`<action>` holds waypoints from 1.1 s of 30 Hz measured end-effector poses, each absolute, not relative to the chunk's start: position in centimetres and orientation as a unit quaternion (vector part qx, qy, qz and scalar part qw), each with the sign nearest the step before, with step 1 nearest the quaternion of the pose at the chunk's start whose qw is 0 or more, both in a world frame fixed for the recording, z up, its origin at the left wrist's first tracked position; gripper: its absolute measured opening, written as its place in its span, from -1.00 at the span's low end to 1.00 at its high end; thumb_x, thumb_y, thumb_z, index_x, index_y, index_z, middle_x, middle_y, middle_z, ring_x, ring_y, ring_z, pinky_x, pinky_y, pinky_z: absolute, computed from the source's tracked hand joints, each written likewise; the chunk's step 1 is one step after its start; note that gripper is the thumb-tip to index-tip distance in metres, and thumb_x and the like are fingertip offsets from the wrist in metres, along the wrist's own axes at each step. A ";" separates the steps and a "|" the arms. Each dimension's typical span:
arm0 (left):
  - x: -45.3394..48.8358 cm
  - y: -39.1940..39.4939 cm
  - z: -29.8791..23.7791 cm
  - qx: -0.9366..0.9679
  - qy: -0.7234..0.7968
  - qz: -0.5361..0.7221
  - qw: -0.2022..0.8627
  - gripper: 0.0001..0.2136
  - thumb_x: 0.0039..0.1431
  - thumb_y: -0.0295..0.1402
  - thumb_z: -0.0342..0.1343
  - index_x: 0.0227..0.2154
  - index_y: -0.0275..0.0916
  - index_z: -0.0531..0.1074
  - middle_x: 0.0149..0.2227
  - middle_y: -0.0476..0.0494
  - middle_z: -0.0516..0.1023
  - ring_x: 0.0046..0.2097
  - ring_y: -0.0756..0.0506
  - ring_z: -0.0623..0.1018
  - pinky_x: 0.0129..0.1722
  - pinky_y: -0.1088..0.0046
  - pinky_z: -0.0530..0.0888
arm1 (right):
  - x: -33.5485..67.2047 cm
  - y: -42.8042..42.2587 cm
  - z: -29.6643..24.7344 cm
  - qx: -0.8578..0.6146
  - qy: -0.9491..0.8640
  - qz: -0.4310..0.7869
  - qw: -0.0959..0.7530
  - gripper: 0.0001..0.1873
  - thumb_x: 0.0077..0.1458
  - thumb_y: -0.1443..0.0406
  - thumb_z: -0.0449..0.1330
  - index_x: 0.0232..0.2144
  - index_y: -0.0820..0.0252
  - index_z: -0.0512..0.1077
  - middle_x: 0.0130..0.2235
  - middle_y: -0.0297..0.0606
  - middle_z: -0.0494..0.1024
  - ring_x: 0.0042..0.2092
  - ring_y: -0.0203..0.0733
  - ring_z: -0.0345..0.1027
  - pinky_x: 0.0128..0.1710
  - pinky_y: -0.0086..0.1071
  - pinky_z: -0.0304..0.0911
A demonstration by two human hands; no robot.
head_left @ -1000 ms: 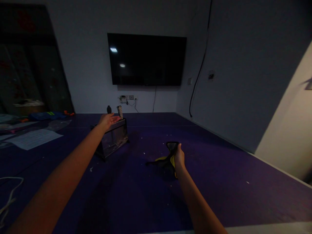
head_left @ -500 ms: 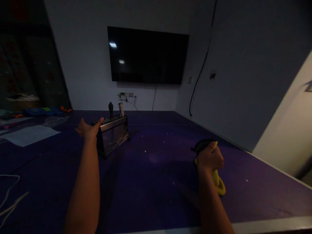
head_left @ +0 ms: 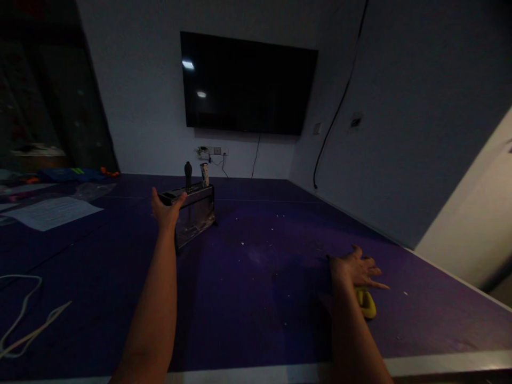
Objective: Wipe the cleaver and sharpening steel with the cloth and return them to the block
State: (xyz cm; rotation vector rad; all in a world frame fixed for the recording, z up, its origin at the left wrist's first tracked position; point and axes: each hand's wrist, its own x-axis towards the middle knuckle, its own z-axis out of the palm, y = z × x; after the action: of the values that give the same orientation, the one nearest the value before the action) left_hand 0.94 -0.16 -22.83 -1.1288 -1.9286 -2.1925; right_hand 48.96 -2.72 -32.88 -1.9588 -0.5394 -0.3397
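Note:
My left hand (head_left: 166,213) is at the near end of a knife block (head_left: 196,216) with clear sides and a dark frame. Its thumb and fingers lie on either side of the top edge, gripping it. From the block's top rise a black handle (head_left: 188,175) and a light patterned handle (head_left: 205,174). My right hand (head_left: 354,269) is low over the table at the right, fingers spread, palm down. Below it lies a yellow loop-shaped thing (head_left: 367,304), mostly hidden by the hand and wrist; its kind does not show.
The purple tabletop (head_left: 248,298) has small white scraps on it. At the left lie a printed paper sheet (head_left: 54,212), plastic film (head_left: 93,190) and a white cable (head_left: 26,314). A television (head_left: 248,85) hangs on the back wall; a black cable (head_left: 334,106) runs down the right wall.
My right hand has opened and let go of the yellow and black thing, which is lower now. My left hand has closed about the end of the knife block. The view has shifted slightly.

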 end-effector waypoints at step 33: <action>2.2 0.6 -22.5 -0.353 -0.448 -0.820 -0.045 -0.44 -0.06 -0.18 0.19 0.04 -0.21 0.27 0.09 -0.22 0.32 0.10 -0.13 0.33 0.10 0.32 0.23 | 30.9 2.2 -28.7 -0.455 -0.691 0.047 0.560 -0.40 0.15 0.02 -0.13 0.10 0.25 0.21 0.09 0.02 0.32 0.10 -0.03 0.19 0.07 -0.06 0.09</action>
State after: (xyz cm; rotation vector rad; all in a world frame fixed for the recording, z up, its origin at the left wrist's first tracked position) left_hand 2.18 0.62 -22.48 -1.1424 -1.4508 -2.6529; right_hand 30.87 2.16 -28.67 -1.0731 -1.6293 0.1106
